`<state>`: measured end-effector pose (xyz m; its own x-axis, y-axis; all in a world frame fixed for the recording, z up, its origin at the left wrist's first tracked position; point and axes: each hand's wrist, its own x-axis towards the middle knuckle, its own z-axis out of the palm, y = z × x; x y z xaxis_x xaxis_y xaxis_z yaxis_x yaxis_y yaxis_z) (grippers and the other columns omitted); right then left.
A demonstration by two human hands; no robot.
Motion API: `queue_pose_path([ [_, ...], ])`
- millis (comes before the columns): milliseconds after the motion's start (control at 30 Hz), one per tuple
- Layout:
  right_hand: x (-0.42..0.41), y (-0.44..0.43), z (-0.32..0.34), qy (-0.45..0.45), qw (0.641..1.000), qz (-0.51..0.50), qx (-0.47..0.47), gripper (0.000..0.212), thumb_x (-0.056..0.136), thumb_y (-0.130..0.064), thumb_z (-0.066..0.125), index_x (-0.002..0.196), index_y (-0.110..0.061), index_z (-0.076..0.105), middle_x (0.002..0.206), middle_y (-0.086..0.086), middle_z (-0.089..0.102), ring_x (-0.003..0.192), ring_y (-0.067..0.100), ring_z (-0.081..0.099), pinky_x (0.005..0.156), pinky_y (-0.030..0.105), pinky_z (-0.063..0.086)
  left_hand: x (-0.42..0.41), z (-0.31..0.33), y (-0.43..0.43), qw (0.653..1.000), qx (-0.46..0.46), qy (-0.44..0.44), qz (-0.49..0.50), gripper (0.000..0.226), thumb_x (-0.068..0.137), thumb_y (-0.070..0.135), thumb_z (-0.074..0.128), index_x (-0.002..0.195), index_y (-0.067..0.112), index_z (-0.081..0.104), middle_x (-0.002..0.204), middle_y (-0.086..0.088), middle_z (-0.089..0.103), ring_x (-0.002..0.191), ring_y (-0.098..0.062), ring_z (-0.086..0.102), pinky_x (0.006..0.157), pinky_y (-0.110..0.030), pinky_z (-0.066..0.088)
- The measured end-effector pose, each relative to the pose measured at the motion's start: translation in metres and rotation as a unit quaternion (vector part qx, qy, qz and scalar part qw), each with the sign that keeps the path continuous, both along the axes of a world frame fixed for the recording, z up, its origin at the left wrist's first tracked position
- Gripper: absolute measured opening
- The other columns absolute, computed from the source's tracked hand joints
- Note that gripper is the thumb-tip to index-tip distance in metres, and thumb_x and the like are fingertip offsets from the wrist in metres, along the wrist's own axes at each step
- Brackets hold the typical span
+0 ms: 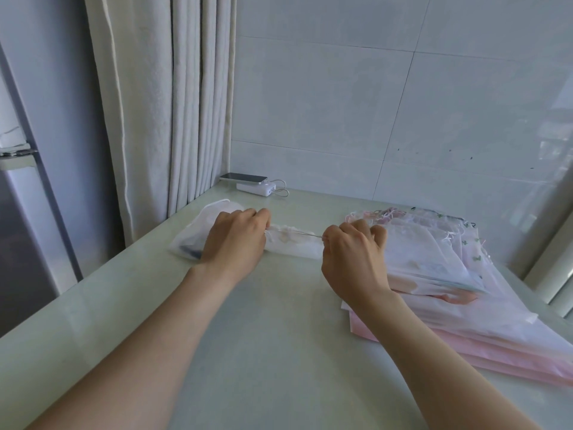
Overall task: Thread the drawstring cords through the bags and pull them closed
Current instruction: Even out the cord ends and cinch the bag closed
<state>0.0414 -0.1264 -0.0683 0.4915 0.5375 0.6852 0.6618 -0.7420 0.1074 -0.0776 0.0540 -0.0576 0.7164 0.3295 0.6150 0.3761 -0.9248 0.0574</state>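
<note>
Our left hand curls round the gathered neck of the white bag, which lies on the table near the pink stack; our right hand pinches the cord. We should pull level and steady, bracing the neck so the fabric bunches evenly and the cord does not snap

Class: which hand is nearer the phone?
Left. The left hand sits on the near side of the phone; the right hand is farther off to the right.
</note>
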Motion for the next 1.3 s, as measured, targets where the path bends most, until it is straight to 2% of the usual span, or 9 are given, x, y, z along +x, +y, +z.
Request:
queue_pose_path([
  [100,-0.005,0.0,0.004,-0.008,1.0,-0.019,0.008,0.021,0.07,-0.004,0.066,0.079,-0.022,0.07,0.067,-0.006,0.064,0.1,0.028,0.058,0.086,0.041,0.021,0.001,0.0,-0.004,0.998,0.036,0.0,0.046,0.023,0.076,0.0,0.07,0.085,0.018,0.058,0.056,-0.002,0.058,0.053,-0.029,0.044,0.063,-0.035,0.031],
  [167,-0.01,0.0,0.008,-0.012,1.0,-0.022,0.019,0.02,0.069,-0.005,0.066,0.078,-0.023,0.07,0.067,-0.007,0.065,0.109,0.028,0.056,0.087,0.043,0.021,0.002,0.001,-0.005,0.997,0.051,-0.039,0.051,0.017,0.074,0.004,0.069,0.083,0.016,0.061,0.056,-0.003,0.059,0.058,-0.031,0.05,0.064,-0.037,0.035],
  [367,-0.016,0.002,0.014,0.004,0.999,-0.031,0.006,0.012,0.071,-0.009,0.064,0.071,-0.02,0.067,0.066,-0.006,0.064,0.097,0.028,0.046,0.075,0.038,0.016,0.001,0.01,-0.027,0.985,-0.05,-0.162,-0.026,0.042,0.082,0.019,0.053,0.119,0.011,0.072,0.093,-0.006,0.076,0.096,-0.034,0.06,0.083,-0.041,0.044],
  [467,-0.015,0.002,0.012,0.104,0.994,0.02,0.012,0.018,0.083,-0.009,0.061,0.092,-0.02,0.073,0.085,-0.001,0.072,0.09,0.03,0.054,0.078,0.04,0.037,0.003,0.007,-0.034,0.96,-0.17,-0.173,-0.14,0.052,0.091,0.012,0.061,0.143,0.014,0.059,0.123,-0.007,0.073,0.114,-0.025,0.066,0.095,-0.03,0.045],
  [567,-0.016,0.001,0.014,0.159,0.982,0.075,0.072,0.02,0.088,-0.006,0.06,0.101,-0.014,0.072,0.094,0.006,0.073,0.086,0.037,0.063,0.071,0.041,0.051,0.006,-0.001,-0.037,0.954,-0.182,-0.137,-0.195,0.057,0.092,0.01,0.062,0.148,0.017,0.054,0.14,0.0,0.066,0.113,-0.013,0.069,0.098,-0.025,0.049],
  [833,-0.017,-0.003,0.02,0.129,0.986,0.058,0.084,0.017,0.097,-0.014,0.065,0.109,-0.024,0.074,0.108,0.006,0.046,0.064,0.038,0.06,0.057,0.041,0.052,0.014,-0.008,-0.045,0.94,-0.262,-0.102,-0.192,0.036,0.089,0.019,0.076,0.123,0.025,0.068,0.109,0.015,0.069,0.072,-0.001,0.069,0.075,-0.008,0.047],
  [1000,-0.023,-0.004,0.026,0.171,0.979,0.028,0.107,0.02,0.099,-0.026,0.057,0.111,-0.031,0.072,0.088,0.004,0.07,0.078,0.035,0.065,0.061,0.035,0.041,0.012,-0.013,-0.049,0.936,-0.299,-0.047,-0.178,0.039,0.084,0.012,0.075,0.12,0.024,0.068,0.097,0.018,0.069,0.069,0.0,0.068,0.073,-0.002,0.04],
  [1133,-0.019,-0.001,0.028,0.301,0.909,0.092,0.274,0.019,0.096,-0.019,0.056,0.099,-0.029,0.072,0.057,-0.001,0.065,0.059,0.028,0.064,0.061,0.033,0.051,0.011,-0.012,-0.05,0.934,-0.306,-0.029,-0.184,0.043,0.082,0.01,0.075,0.122,0.025,0.068,0.078,0.022,0.06,0.077,-0.003,0.071,0.084,-0.016,0.046],
  [1300,-0.014,-0.004,0.035,0.459,0.754,0.201,0.424,0.015,0.102,-0.013,0.061,0.099,-0.015,0.076,0.077,0.002,0.079,0.068,0.02,0.078,0.069,0.036,0.061,0.011,-0.009,-0.051,0.932,-0.307,-0.041,-0.191,0.057,0.082,0.009,0.078,0.133,0.029,0.064,0.121,0.016,0.07,0.065,-0.002,0.07,0.093,-0.022,0.05],
])
